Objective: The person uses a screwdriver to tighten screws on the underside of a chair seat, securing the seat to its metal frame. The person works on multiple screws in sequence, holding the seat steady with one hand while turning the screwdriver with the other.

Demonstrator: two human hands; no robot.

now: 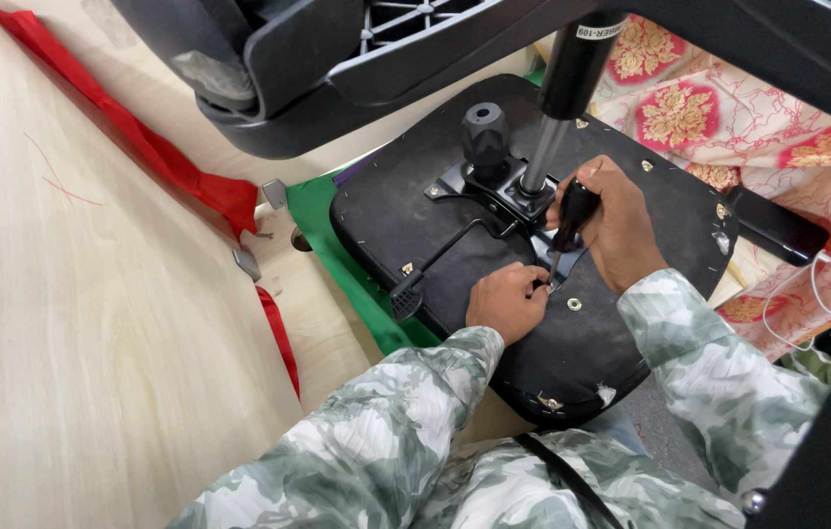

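Upholstery faces down: the black office-chair seat (592,333) lies inverted, its gas-lift column (567,88) rising toward the camera. Right hand (616,220) is closed around a black-handled screwdriver (572,216), shaft slanting down-left to the mounting plate (494,191). Left hand (506,299) pinches at the tip, which its fingers hide. Floral cloth (729,108) lies behind.

matt black seat underside (621,333), glossy metal gas cylinder (543,157), pale smooth wood panel (63,323)
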